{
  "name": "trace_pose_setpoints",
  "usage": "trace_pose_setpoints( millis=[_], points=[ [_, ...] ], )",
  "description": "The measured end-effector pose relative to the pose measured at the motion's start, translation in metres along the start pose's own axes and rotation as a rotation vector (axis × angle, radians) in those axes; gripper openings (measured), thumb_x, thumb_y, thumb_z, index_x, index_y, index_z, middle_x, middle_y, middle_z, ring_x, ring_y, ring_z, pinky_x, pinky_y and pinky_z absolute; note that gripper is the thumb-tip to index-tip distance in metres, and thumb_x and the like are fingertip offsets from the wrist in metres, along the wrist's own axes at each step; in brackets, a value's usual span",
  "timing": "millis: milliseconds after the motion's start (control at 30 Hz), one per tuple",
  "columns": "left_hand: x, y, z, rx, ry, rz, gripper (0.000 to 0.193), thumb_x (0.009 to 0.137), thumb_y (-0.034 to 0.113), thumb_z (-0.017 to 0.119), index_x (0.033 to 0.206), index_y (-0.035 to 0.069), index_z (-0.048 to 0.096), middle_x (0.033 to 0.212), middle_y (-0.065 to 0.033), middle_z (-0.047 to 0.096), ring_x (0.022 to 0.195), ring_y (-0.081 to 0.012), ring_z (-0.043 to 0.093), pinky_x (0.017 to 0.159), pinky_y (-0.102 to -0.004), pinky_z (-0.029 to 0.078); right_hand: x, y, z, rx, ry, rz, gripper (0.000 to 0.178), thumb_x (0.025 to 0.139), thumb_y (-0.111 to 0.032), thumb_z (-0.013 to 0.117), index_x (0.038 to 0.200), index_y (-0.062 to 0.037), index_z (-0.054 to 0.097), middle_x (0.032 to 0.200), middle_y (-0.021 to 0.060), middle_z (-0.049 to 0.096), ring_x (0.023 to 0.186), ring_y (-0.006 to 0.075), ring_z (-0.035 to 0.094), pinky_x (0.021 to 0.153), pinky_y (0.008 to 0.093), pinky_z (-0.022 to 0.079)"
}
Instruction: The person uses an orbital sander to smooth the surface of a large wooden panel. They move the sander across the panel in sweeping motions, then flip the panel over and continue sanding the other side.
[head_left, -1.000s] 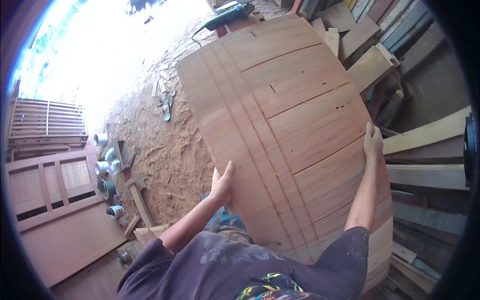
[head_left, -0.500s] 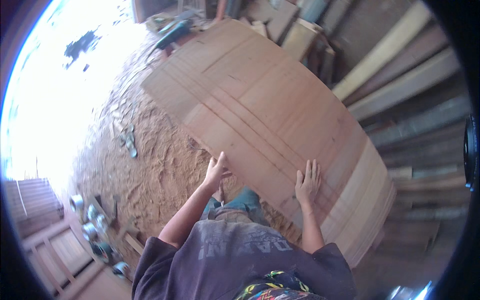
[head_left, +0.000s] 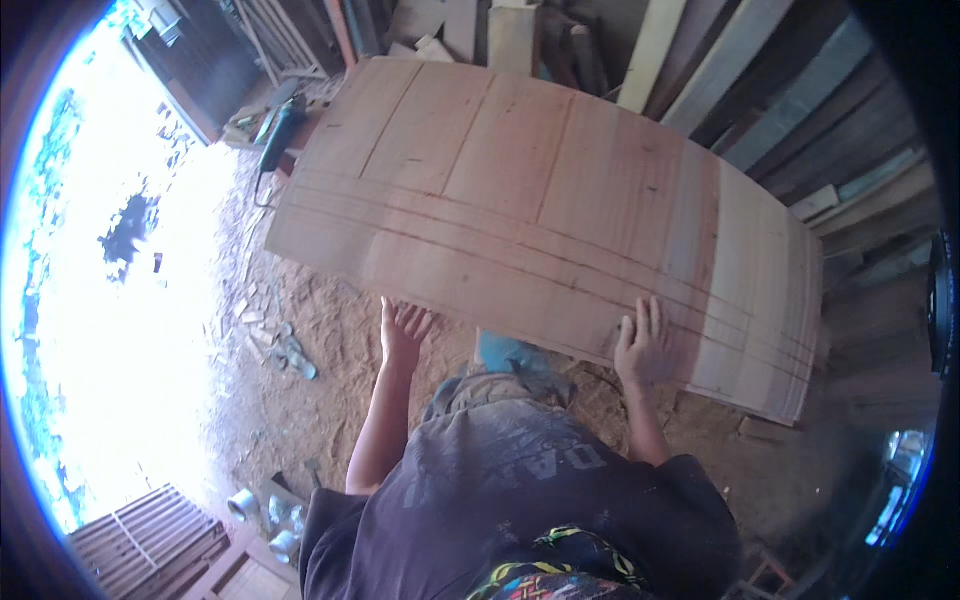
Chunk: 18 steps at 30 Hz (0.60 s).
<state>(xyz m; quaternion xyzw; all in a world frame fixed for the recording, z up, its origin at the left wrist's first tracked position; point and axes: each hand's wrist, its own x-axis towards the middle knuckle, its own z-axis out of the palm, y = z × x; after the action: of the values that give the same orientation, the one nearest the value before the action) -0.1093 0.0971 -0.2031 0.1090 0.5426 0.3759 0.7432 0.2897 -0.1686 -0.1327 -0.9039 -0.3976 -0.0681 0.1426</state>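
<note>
A wide wooden panel (head_left: 450, 240), made of joined boards with several long parallel lines near its near side, spreads out in front of me. My left hand (head_left: 404, 328) is at the panel's near edge, palm up, fingers extended and their tips close to the underside; whether they bear its weight I cannot tell. On the panel's top face, towards the right near edge, my right hand (head_left: 645, 345) lies flat with its fingers stretched out. What supports the panel is hidden beneath it.
Beyond the panel's far left corner sits a green power tool (head_left: 283, 132) with a cord. Long boards (head_left: 735, 70) lean at the back right. Wood scraps and a greenish object (head_left: 292, 358) lie on the dusty ground at left. Lower left are cylindrical containers (head_left: 243, 505) and a slatted wooden piece (head_left: 150, 540).
The view has turned, and the panel now lies more crosswise before me. My left hand has turned palm up at the near edge; my right hand still rests on top.
</note>
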Motion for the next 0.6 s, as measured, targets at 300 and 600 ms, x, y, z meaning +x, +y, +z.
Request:
trace_pose_setpoints(
  millis=[300,600],
  points=[
    [0.074,0.057,0.016,-0.185,0.095,0.153,0.077,0.117,0.058,0.056,0.165,-0.001,0.048,0.164,-0.0175,0.059,0.152,-0.0373,0.055,0.133,-0.0504,0.039,-0.007,0.005,0.004,0.006,0.021,-0.024,0.049,0.116,-0.038,0.060,0.157,-0.0123,0.066,0.170,0.0144,0.055,0.157,0.0414,0.050,0.126,0.0596,0.040],
    [0.068,0.079,0.039,0.589,0.441,0.043,0.086,0.113,0.068,0.056,0.147,-0.011,0.057,0.137,-0.0213,0.071,0.119,-0.0354,0.072,0.097,-0.0512,0.062,0.011,-0.010,-0.005,-0.029,-0.011,0.012,0.046,0.116,-0.035,0.061,0.155,-0.0109,0.067,0.169,0.0149,0.056,0.157,0.0414,0.050,0.126,0.0594,0.042]
  ],
)
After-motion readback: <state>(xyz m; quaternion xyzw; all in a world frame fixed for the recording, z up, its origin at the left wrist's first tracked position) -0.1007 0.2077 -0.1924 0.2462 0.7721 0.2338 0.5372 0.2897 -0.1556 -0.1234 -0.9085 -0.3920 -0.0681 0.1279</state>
